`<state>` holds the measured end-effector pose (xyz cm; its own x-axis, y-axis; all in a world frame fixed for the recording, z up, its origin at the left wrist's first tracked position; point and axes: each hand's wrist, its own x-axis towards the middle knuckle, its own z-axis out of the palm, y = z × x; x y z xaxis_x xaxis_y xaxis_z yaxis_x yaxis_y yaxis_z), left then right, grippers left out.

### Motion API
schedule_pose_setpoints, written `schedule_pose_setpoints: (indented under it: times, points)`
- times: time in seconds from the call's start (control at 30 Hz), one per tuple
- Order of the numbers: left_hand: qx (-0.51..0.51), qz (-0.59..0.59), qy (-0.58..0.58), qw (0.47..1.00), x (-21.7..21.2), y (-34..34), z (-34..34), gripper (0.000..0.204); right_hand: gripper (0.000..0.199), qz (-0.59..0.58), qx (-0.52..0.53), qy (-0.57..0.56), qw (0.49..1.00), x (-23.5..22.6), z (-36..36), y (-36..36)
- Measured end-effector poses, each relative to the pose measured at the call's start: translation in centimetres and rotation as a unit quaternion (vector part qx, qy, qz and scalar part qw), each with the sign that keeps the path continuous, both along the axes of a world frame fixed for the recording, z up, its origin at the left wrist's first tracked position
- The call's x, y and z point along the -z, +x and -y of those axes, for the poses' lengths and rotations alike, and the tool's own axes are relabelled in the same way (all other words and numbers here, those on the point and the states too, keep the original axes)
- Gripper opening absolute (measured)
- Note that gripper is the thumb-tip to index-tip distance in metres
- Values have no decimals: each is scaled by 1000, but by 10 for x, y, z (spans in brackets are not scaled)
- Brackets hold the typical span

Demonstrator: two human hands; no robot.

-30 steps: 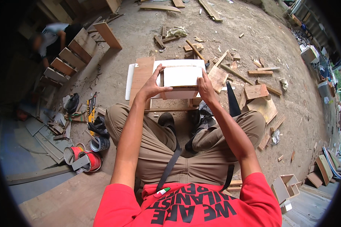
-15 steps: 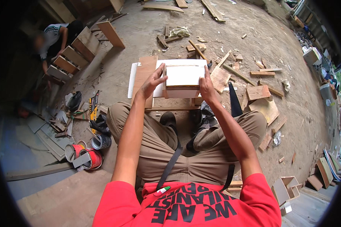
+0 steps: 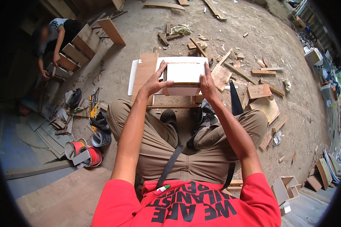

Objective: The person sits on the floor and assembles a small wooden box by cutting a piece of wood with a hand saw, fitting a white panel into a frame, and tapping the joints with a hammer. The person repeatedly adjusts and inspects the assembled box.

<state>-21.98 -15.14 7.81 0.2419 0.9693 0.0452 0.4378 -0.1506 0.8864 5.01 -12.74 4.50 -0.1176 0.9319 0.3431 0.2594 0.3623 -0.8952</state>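
Note:
Between my two hands is a small white-topped wooden box [image 3: 183, 73] with plain wood edges. My left hand [image 3: 155, 81] grips its left side, fingers along the far part and thumb at the near corner. On the right side my right hand [image 3: 207, 83] holds it, thumb on the near edge and fingers up the side. The box sits over a low bench of boards, where a white panel [image 3: 133, 77] and a brown plywood strip [image 3: 144, 73] lie. Whether the box rests on the bench or is lifted is hard to see.
A handsaw [image 3: 235, 99] and wood offcuts [image 3: 258, 92] lie right of my knee. Paint buckets [image 3: 91, 157] and a yellow-handled saw [image 3: 94, 104] are on the left. At far left another person [image 3: 58, 38] bends over a wooden frame [image 3: 75, 55]. A hammer [image 3: 201, 51] lies beyond the bench.
The box has tilted slightly, showing more of its near side, and my left thumb has moved onto its near corner. The other person has shifted, with both hands now at the frame.

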Motion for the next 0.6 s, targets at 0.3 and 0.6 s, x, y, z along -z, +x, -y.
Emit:
schedule_pose_setpoints:
  times: [0.3,0.6]
  points:
    - [5,-13,9,1000,-1,0,3,108,64,29,-5,-36,999,-2,1,2]
    - [-33,168,-85,982,-6,0,2,91,63,35,0,-13,999,2,-1,3]
